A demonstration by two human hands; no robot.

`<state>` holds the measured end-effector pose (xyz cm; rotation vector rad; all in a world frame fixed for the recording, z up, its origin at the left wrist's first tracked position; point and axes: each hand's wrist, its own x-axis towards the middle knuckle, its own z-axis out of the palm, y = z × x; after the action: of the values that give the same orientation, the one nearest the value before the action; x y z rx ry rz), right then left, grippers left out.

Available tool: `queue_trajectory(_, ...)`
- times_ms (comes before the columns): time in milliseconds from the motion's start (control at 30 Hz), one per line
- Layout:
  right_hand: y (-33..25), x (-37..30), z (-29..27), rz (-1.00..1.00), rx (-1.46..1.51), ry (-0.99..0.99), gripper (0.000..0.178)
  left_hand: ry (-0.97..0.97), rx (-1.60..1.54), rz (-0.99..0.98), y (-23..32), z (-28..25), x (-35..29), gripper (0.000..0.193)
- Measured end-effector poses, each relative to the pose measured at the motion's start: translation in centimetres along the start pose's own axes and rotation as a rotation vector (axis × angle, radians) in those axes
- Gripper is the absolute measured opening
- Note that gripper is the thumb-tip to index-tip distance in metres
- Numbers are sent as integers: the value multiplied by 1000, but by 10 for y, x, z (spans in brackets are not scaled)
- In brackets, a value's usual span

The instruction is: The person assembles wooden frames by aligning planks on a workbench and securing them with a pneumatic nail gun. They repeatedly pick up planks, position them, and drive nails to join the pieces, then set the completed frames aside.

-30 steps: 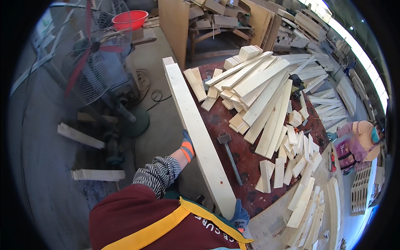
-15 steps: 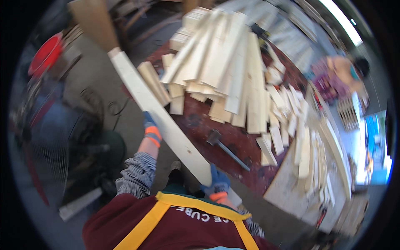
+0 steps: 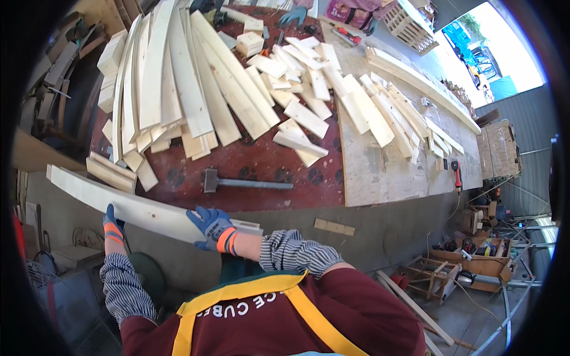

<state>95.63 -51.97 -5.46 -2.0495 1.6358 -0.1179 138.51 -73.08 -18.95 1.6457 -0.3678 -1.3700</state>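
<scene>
A long pale wooden board [image 3: 147, 215] is held at the near left, in front of the red table, with its far left end near the table's corner. My left hand [image 3: 111, 223], in a blue glove with an orange cuff, grips the board's near edge; part of its fingers is hidden beneath. At the right end, my right hand [image 3: 212, 229] is closed over the board with its fingers across the top face. Beyond the board, a hammer [image 3: 254, 184] lies on the table, its head to the left. Two short boards [image 3: 111, 172] rest at the table's left corner.
Stacked long boards [image 3: 160, 77] cover the red table [image 3: 297, 199]. Short offcuts [image 3: 306, 118] lie right of them, and more strips [image 3: 380, 118] lie on a grey panel [image 3: 374, 184]. A red-and-black power tool [image 3: 456, 175] sits at its edge. Another person's gloved hand [image 3: 293, 16] shows at the far side.
My view has swung right. The board, slanted before, now lies more nearly crosswise. My right hand has shifted from beneath the board's near end to over its top; both hands keep hold.
</scene>
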Motion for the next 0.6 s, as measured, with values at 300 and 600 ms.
queue_trajectory(300,34,-92,-159,-460,638,110,59,565,759,321,-83,48,-115,75)
queue_trajectory(600,308,-346,-29,232,682,177,73,748,575,516,13,114,-262,109)
